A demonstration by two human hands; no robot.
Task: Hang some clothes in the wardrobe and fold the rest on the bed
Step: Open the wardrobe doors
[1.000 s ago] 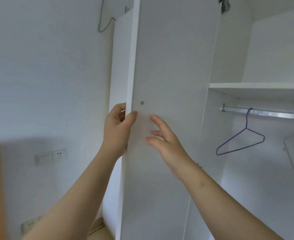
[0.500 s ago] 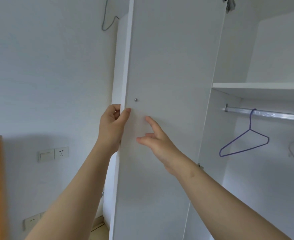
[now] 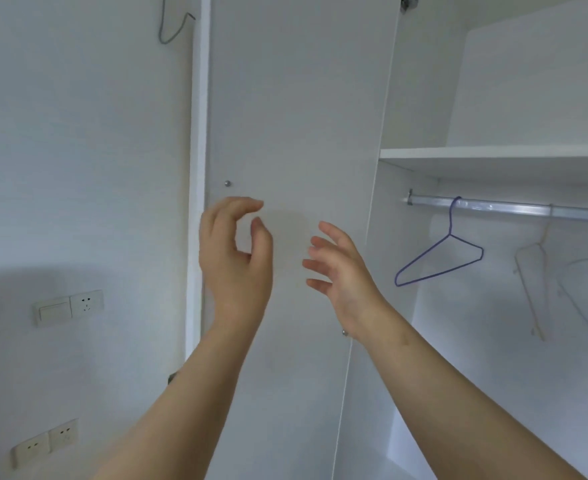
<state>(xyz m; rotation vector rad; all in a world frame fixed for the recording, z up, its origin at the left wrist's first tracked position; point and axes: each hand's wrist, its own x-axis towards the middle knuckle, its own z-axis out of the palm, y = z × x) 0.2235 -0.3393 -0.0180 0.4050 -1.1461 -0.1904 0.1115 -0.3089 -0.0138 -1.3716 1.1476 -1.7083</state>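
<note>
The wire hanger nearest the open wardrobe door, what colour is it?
Purple-blue. The thin wire hanger on the silver metal rail shows best in the head view.

Hanger [image 3: 438, 261] hangs on rail [image 3: 507, 207], right of door [image 3: 296, 98].

We are looking at a wardrobe door [image 3: 303, 98] of smooth, matt white board, with a small shiny metal stud [image 3: 227, 183] showing in it. We are seeing a bright metal rail [image 3: 510, 208], a thin purple wire hanger [image 3: 438, 262], a matt painted wall [image 3: 77, 133] and a slightly glossy white plastic socket [image 3: 86, 303].
</note>
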